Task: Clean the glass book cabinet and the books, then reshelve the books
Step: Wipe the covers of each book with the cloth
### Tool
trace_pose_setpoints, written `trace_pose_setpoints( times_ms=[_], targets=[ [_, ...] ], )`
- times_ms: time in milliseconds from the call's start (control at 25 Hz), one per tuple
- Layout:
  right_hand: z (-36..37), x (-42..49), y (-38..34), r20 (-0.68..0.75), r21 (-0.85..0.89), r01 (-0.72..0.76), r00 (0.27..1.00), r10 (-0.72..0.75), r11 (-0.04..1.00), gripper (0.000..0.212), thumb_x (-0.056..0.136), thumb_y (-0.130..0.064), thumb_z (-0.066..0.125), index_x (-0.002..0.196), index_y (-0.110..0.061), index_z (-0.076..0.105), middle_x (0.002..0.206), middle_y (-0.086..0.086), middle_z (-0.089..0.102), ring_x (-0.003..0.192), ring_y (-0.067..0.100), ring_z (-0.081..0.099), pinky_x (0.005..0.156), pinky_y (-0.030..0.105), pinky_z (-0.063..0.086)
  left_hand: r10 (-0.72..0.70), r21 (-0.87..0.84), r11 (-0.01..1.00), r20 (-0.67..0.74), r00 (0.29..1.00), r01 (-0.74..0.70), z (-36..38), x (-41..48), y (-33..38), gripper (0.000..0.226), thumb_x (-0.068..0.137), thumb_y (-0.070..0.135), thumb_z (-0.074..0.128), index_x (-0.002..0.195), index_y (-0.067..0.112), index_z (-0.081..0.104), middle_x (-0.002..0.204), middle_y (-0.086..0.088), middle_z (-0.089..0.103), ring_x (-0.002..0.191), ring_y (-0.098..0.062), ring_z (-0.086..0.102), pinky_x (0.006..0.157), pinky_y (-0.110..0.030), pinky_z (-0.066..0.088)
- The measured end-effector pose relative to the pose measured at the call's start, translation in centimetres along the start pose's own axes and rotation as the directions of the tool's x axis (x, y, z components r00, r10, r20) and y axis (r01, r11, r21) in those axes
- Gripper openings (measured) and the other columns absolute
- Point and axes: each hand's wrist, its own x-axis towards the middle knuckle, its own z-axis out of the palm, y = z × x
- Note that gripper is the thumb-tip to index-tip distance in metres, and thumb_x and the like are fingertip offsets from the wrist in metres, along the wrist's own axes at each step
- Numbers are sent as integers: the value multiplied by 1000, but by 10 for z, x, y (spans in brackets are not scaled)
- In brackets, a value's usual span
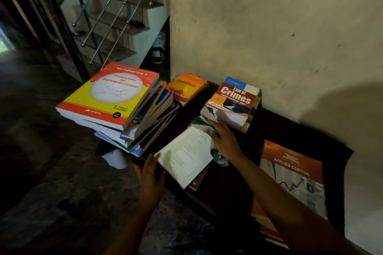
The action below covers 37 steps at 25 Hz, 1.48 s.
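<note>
My left grip (152, 170) grasps the near-left edge of the open book (184, 155) on the dark worktop (279, 128). My right grip (224, 141), fingers straight, presses a cloth (216, 154) at the book's right edge, just beside the Law of Crimes book (234, 101). A leaning stack (116, 105) crowds the left.

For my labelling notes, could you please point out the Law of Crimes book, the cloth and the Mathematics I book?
Law of Crimes book (236, 97), head view, on its red front cover.
cloth (200, 120), head view, on its green fold.
Mathematics I book (103, 99), head view, on its yellow cover.
</note>
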Motion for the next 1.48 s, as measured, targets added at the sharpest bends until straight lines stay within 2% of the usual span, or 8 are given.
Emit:
trace_pose_setpoints(
  times_ms=[80,200,440,640,840,1160,1320,1480],
  targets=[
    [21,27,14,42,-135,-7,999,13,991,45,97,-13,42,142,-19,37,154,7,23,139,24,28,107,25,25,-417,-472,797,23,909,377,7,3,34,55,96,13,49,146,15,27,146,-12,37,132,-29,40,109,-41,32],
    [61,28,26,61,-319,56,997,-39,946,48,93,-27,31,136,-16,46,148,18,33,133,36,37,106,46,36,-612,-790,344,222,759,508,10,11,54,55,97,32,44,146,15,28,145,-6,40,131,-26,41,111,-43,30],
    [99,-37,-9,206,-225,173,970,-126,959,48,90,-25,34,133,-17,52,142,16,43,131,36,40,104,47,34,-646,-823,283,217,732,493,3,9,56,54,100,44,28,137,9,44,134,-10,53,119,-25,51,95,-34,41],
    [114,-85,-38,179,56,174,967,-181,983,42,90,-6,42,128,-13,57,137,11,49,129,24,42,107,31,34,-582,-951,-15,260,771,309,-5,-7,53,54,99,47,23,113,12,62,102,-10,66,91,-19,65,75,-23,52],
    [37,-83,-34,37,218,-55,998,49,974,43,94,3,45,134,-12,47,139,6,45,125,12,39,96,11,31,-739,-749,236,275,615,619,15,-30,71,45,94,32,54,129,4,51,121,-22,57,110,-38,54,72,-39,52],
    [-38,-95,-5,-48,250,-102,992,118,963,44,94,3,45,135,-13,46,140,7,45,128,21,42,87,7,30,-610,-540,662,14,793,519,31,-5,119,35,93,10,55,125,3,43,124,-18,55,112,-34,55,95,-48,48],
    [-93,-99,0,-215,267,-67,968,127,961,42,93,2,47,132,-12,49,134,8,51,116,14,47,78,5,33,-180,-184,970,-111,977,158,36,-6,159,27,93,9,52,119,3,48,111,-9,57,103,-19,55,74,-21,48],
    [-162,-112,26,-347,191,14,936,54,981,42,92,5,47,131,-9,51,134,5,51,124,15,45,93,9,30,292,70,955,-76,953,-287,62,-18,206,27,93,11,51,117,15,60,108,4,64,101,-10,60,80,-13,41]
  ],
)
